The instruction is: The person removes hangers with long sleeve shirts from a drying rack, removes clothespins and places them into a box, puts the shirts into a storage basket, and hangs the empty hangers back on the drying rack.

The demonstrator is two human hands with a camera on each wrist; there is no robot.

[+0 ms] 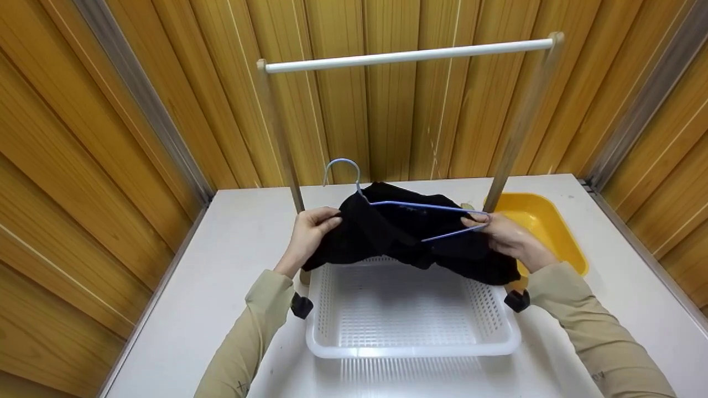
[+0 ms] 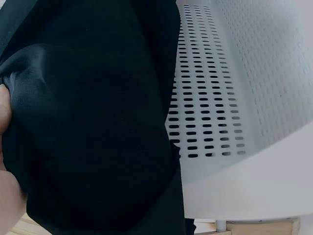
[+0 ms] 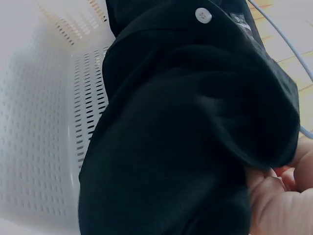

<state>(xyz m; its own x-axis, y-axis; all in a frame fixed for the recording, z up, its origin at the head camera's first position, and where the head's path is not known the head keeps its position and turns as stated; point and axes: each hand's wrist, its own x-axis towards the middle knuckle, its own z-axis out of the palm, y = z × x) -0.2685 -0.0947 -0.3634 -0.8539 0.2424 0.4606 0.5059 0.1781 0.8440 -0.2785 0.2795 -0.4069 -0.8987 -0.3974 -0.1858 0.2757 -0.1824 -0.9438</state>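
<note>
Hanger (image 1: pixel 426 206) partly hidden by black garment (image 1: pixel 354 237)

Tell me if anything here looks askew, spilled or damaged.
The hanger looks askew: its left part disappears into the black shirt, while its other end is bare at the right hand, so the shirt sits lopsided. I see no spill or obvious damage.

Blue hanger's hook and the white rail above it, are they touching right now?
Apart. The head view shows it plainly: the blue hanger's hook sits well below the white rail, with wood-grain wall visible between them.
</note>
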